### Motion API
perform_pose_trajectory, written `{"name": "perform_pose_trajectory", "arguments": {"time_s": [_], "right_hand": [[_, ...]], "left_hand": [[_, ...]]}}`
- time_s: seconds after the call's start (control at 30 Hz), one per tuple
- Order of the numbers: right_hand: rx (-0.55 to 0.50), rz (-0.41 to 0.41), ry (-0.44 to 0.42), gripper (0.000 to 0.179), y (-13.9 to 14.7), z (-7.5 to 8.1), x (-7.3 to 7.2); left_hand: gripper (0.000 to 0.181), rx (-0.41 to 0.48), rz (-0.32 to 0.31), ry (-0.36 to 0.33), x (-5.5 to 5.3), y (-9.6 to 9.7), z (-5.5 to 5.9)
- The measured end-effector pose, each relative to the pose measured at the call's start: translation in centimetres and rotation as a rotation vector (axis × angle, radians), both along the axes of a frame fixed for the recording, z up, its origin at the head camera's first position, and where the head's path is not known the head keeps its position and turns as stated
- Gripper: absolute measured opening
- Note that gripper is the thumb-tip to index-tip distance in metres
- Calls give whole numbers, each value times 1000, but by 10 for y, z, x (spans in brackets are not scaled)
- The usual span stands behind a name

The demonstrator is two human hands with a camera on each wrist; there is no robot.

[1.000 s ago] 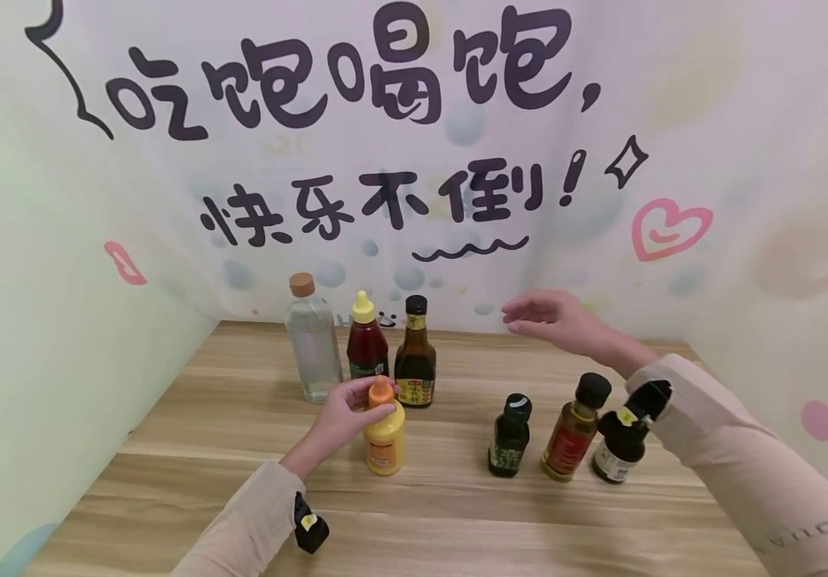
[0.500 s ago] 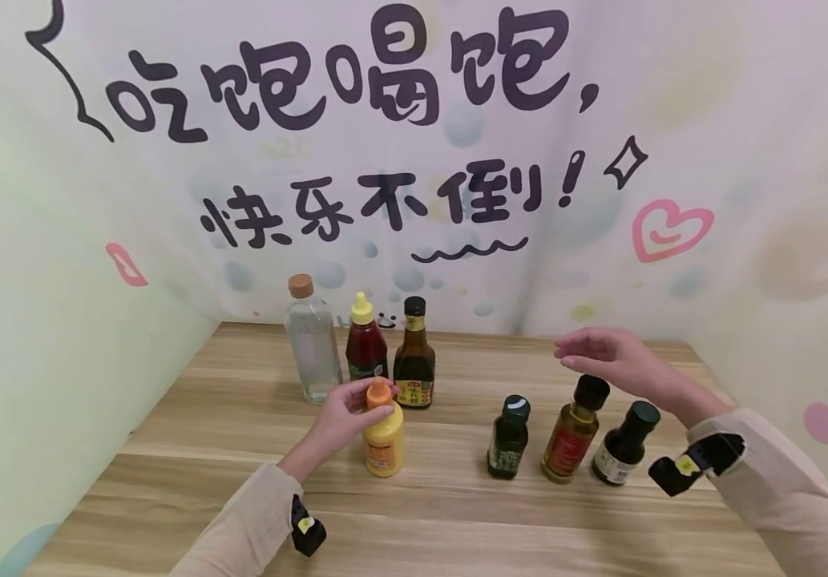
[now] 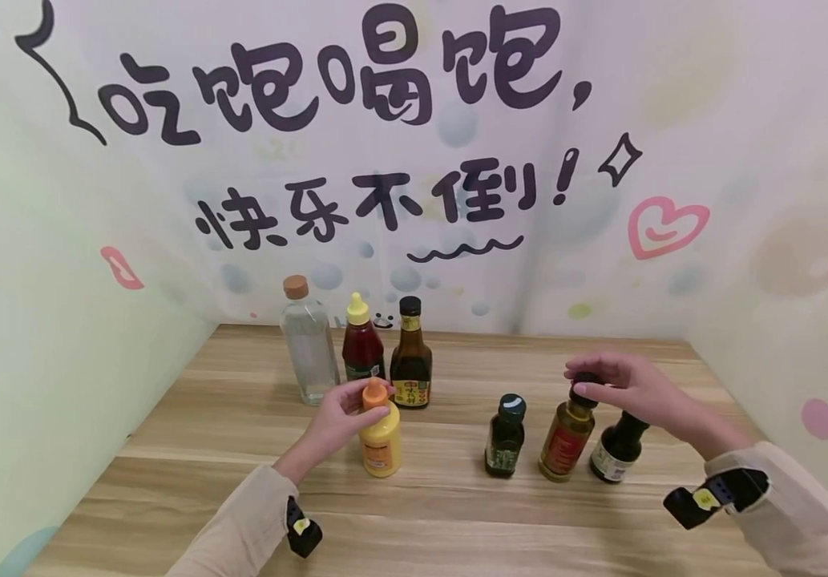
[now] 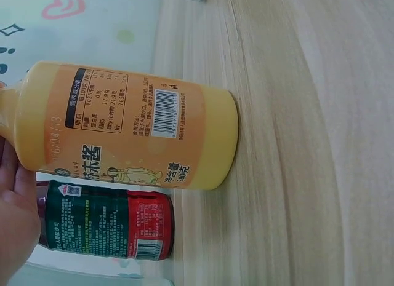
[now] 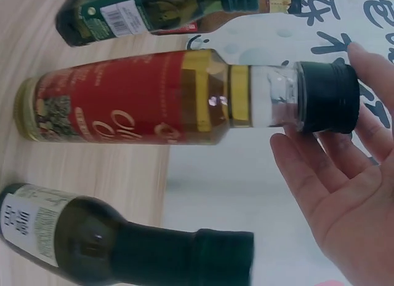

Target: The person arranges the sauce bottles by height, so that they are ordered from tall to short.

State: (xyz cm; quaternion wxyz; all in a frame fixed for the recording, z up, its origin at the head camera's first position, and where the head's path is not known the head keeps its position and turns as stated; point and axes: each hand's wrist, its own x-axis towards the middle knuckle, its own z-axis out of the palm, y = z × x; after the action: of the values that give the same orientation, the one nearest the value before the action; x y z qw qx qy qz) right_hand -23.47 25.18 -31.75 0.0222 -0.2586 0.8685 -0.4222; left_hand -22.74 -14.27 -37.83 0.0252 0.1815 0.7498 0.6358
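My left hand (image 3: 341, 417) grips a yellow mustard bottle (image 3: 381, 445) around its neck, just under the orange cap. The bottle stands upright on the table, its orange label facing the left wrist camera. On the right, my right hand (image 3: 633, 391) is at the black cap (image 5: 329, 96) of an oil bottle (image 3: 565, 441) with a red label. Its fingers (image 5: 311, 169) reach behind the cap and the thumb lies close to the cap's top end. A dark bottle (image 3: 611, 453) with a white label stands beside it, partly behind the hand's wrist in the head view.
Behind the mustard bottle stand a clear bottle (image 3: 310, 349) with a brown cap, a red sauce bottle (image 3: 363, 349) with a yellow tip and a brown sauce bottle (image 3: 411, 361). A small dark green bottle (image 3: 505, 439) is left of the oil bottle. A printed cloth (image 3: 457, 280) hangs behind the table.
My right hand has come down and to the right, from above the back of the table to the oil bottle's cap. My left hand keeps its grip on the mustard bottle.
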Motion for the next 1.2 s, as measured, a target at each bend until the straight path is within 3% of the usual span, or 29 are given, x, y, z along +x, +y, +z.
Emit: {"name": "perform_pose_trajectory", "arguments": {"time_s": [0.63, 0.87, 1.2], "right_hand": [[-111, 18, 24, 38, -2, -15, 12], [-115, 23, 65, 42, -2, -19, 12], [-102, -18, 66, 43, -4, -19, 14]], "left_hand": [[37, -12, 23, 13, 2, 1, 1], [40, 17, 17, 46, -13, -4, -22], [42, 38, 22, 23, -13, -4, -23]]}}
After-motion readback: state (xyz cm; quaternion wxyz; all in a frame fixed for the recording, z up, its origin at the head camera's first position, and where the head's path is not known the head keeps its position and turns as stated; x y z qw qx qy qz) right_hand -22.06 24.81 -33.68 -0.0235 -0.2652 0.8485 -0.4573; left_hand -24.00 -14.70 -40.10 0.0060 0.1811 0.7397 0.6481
